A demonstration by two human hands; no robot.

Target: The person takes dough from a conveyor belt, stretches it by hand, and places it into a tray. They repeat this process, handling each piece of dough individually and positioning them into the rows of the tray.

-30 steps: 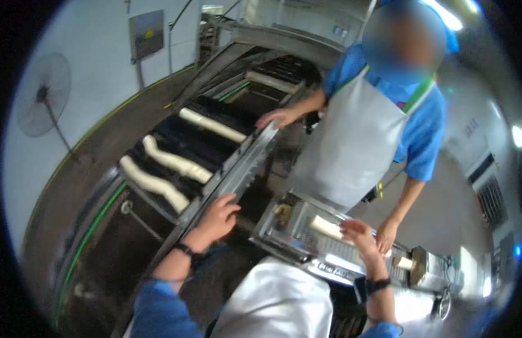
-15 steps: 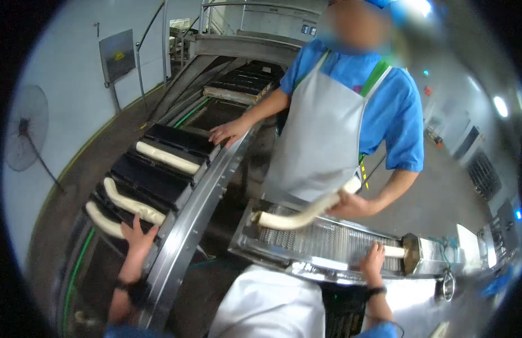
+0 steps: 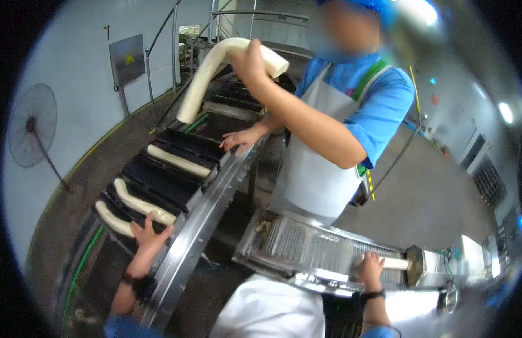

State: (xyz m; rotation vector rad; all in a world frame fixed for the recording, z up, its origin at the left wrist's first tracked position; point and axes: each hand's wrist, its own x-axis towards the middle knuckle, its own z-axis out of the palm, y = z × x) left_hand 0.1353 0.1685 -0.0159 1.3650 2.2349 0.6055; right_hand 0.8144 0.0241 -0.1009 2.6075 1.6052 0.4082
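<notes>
My left hand [image 3: 151, 236] is open, its fingers spread at the near ends of two pale dough logs on the left conveyor. Its fingertips reach the curved dough log [image 3: 142, 204]; the other dough log [image 3: 113, 218] lies just left of them. On the metal mesh belt [image 3: 306, 242], my right hand [image 3: 372, 269] is closed over a dough log [image 3: 395, 263] that extends from the machine's outlet [image 3: 416, 265]. Part of that log is hidden under my fingers.
Across from me, a co-worker's raised hand [image 3: 252, 65] holds a bent dough log [image 3: 201, 73]; their other hand [image 3: 241, 139] rests at the conveyor's steel rail [image 3: 187, 231]. Another dough log [image 3: 179, 161] lies across the black trays [image 3: 159, 183]. A fan [image 3: 32, 124] stands left.
The co-worker has lifted the bent dough log from above the mesh belt up and across toward the left conveyor. My hands stay in nearly the same places; the view has shifted slightly.
</notes>
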